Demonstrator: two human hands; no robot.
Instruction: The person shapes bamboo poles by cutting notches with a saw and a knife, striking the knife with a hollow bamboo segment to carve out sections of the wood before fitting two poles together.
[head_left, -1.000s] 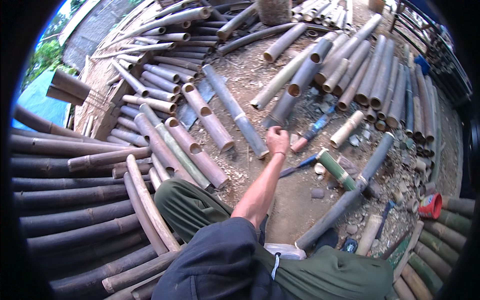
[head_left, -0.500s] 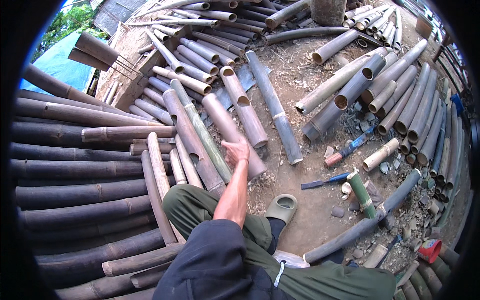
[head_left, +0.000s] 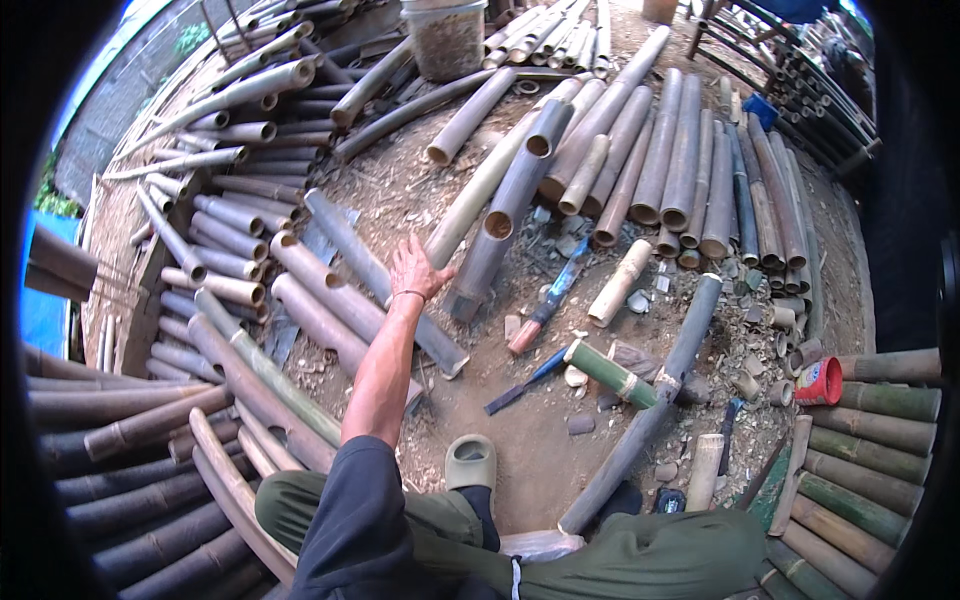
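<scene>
My left hand (head_left: 418, 272) reaches forward with its fingers spread and nothing in its grasp. It is at the near end of a long pale bamboo pole (head_left: 480, 195); whether it touches the pole I cannot tell. Right beside it lies a dark bamboo tube (head_left: 515, 190) with round cut openings. A grey bamboo pole (head_left: 350, 250) passes under my hand and wrist. Left of my forearm lie a brownish bamboo tube (head_left: 318, 315) and another bamboo tube with cut openings (head_left: 325, 280). My right hand is out of view.
A blue-handled chisel-like tool (head_left: 540, 380), a blue and reddish tool (head_left: 550, 295) and a short green bamboo piece (head_left: 610, 372) lie on the ground. A grey pole (head_left: 640, 430) angles toward my legs. Bamboo stacks flank both sides; a red container (head_left: 820, 382) sits right, a bucket (head_left: 445, 40) far back.
My left hand has let go of the brownish bamboo tube, which now lies beside the other cut tube. The hand has moved forward and right, its fingers now spread. The view has turned right.
</scene>
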